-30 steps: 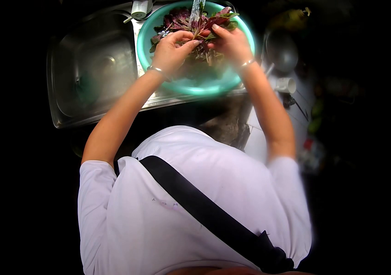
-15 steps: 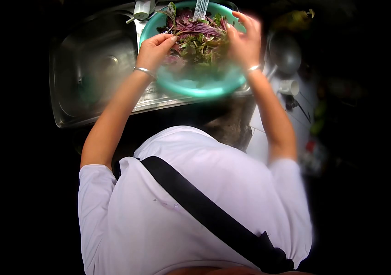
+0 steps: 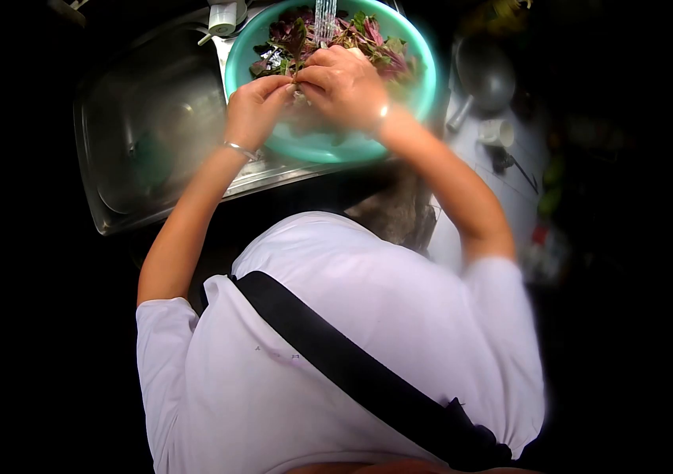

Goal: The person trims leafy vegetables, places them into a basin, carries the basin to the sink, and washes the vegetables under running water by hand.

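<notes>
A green basin [image 3: 360, 152] holds purple and green leafy vegetables [image 3: 384, 51], and a stream of water [image 3: 325, 20] falls into it from above. Over the basin's left part, my left hand [image 3: 256, 110] pinches the stem of a leafy sprig [image 3: 295, 43], which stands upright above the fingertips. The fingers of my right hand [image 3: 344, 85] are bent together at the same stem, and their tips meet those of my left hand. The spot between the fingertips is small and partly hidden.
The metal sink [image 3: 155, 118] lies left of the basin. A white cup-like object [image 3: 223, 19] is at its upper right. On the white tiles to the right are a metal pan or ladle [image 3: 485, 75], a white cup [image 3: 496, 133] and a dark thin object [image 3: 519, 167].
My right hand has moved left from the basin's right side to meet my left hand. My left hand has shifted slightly down and left, with a sprig upright in its pinch.
</notes>
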Motion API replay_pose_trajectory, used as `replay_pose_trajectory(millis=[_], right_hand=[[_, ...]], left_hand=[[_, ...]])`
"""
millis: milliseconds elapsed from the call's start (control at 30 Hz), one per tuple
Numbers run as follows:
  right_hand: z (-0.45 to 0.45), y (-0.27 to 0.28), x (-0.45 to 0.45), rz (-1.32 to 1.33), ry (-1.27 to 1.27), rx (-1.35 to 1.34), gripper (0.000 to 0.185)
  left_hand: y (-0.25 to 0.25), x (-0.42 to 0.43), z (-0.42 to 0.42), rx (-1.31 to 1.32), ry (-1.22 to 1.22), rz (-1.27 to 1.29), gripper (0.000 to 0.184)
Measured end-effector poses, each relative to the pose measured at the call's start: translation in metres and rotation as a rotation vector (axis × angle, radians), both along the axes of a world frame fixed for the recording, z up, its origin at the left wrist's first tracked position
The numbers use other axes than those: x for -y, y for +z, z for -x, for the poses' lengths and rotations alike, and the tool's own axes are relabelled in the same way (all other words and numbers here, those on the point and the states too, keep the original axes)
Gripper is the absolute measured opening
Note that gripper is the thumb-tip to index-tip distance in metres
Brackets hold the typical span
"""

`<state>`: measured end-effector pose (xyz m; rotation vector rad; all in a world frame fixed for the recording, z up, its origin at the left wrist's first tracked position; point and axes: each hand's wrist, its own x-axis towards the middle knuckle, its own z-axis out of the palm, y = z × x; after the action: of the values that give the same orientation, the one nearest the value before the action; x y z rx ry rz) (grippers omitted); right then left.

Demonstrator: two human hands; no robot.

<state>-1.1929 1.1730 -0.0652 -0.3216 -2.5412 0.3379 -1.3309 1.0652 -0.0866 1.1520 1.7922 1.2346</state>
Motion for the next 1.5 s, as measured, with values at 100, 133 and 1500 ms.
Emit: replay_pose_trajectory(millis=[100,133,1500], right_hand=[[0.001,-0.009,0.000,-0.003,0.032,-0.014,0.010],[0.001,-0.012,0.000,-0.010,0.033,-0.018,0.009],[-0.016,0.032,-0.035,1.107,-0.248,-0.273,0.016]], left_hand=[[-0.014,-0.001,0.004,-0.155,-0.044,-0.009,0.020],[-0.016,-0.002,0.006,-0.183,-0.067,-0.029,0.019],[0.027,-0.035,-0.003,-0.638,0.027,-0.455,0.010]])
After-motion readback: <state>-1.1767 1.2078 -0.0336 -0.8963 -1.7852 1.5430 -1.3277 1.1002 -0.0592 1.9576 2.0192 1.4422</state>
